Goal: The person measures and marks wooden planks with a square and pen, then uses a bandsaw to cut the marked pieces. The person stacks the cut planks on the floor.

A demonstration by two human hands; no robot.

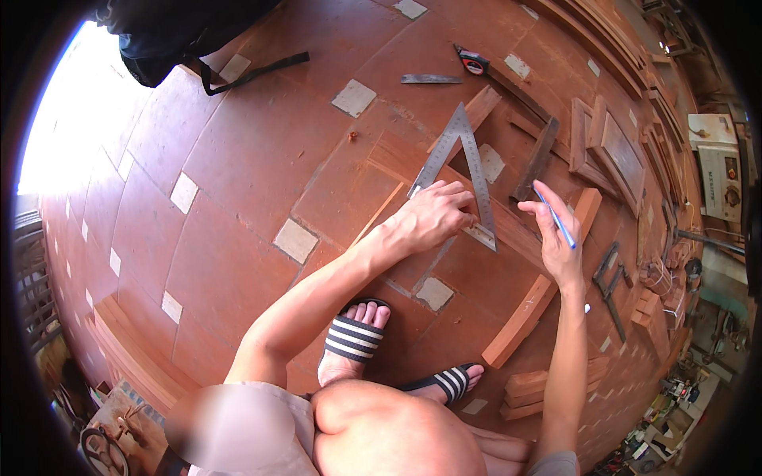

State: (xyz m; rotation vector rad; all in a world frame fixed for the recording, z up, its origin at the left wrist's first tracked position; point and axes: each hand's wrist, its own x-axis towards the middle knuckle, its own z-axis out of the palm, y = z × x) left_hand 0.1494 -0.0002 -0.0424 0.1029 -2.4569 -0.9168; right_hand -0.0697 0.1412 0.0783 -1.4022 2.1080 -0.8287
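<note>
My left hand (435,216) is closed on a grey metal triangular square (479,170), whose point faces away from me. Below the square lies a wooden piece (512,238), part of several strips set crosswise on the floor. A blue pencil or pen (565,226) rests in my right hand (556,238), held off to the right of the square with the fingers partly curled. Nearer to me, a short wooden block (518,321) joins or abuts the strips; the hands hide part of how they meet.
A tape measure (474,63) and a flat metal strip (431,78) lie beyond the square. To the right are wooden frames (611,151) and a dark clamp (609,289). Stacked wood (540,389) sits near my sandalled feet (353,339). A black bag (175,40) stands far left.
</note>
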